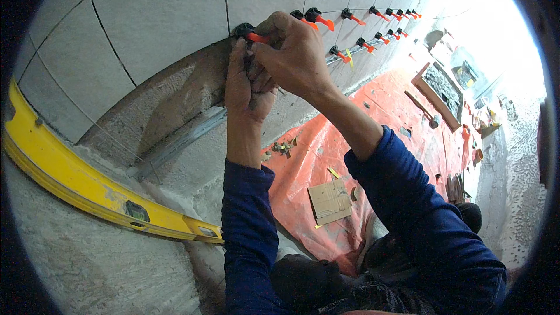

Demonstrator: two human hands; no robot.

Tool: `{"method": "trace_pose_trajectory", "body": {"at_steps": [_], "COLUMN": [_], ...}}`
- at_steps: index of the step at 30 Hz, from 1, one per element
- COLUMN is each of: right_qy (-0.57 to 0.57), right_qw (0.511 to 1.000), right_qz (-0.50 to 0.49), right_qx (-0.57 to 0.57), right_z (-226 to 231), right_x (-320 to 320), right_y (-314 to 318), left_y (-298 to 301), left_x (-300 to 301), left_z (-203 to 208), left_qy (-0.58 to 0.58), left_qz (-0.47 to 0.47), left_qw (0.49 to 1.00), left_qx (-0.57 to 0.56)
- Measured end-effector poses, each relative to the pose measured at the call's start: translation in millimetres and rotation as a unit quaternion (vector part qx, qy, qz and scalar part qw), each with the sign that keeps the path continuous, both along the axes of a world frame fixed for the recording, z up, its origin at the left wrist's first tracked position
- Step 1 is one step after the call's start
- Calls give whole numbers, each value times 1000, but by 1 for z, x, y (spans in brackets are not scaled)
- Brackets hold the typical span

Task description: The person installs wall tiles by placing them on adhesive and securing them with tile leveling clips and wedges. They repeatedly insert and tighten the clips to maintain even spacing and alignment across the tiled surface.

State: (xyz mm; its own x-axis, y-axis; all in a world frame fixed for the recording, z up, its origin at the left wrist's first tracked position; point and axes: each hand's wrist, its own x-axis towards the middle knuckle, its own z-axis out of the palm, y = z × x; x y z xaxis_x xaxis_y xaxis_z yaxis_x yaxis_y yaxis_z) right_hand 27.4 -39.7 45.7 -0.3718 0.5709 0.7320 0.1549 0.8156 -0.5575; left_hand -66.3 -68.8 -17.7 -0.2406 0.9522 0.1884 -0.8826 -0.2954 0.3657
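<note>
Black, round-based tile clip, orange-red handle

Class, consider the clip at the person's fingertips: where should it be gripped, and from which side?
Probably best by its red stem, pinched from the right, as the right hand is doing. The narrow stem juts rightward from the wider black cap, which sits at the lower edge of the tiles; the left hand is just below the cap.
</note>
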Motion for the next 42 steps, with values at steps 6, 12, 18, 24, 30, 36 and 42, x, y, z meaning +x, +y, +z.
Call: {"method": "trace_pose_trajectory", "body": {"at_steps": [6,12,18,24,30,36,42], "right_qy": [6,44,19,13,17,37,19], "right_qw": [1000,999,997,999,999,998,997], "right_qz": [1,23,46,4,11,20,29], "right_qx": [1,3,-63,-48,-38,-45,-64], "right_z": [-1,-6,-3,-2,0,-1,-2], "right_x": [-1,-1,7,4,4,2,1], "right_y": [1,1,1,3,1,3,8], "left_y": [-1,-5,-7,-6,8,24,28], "left_x": [3,7,10,2,3,8,9], "left_z": [1,8,10,5,-5,-11,-18], "left_qy": [-10,7,-8,-11,-67,-127,-162], "left_qz": [4,6,16,-58,-76,-99,-156], "left_qw": [1000,1000,1000,996,992,978,960], "left_qx": [-9,2,-8,64,78,128,165]}}
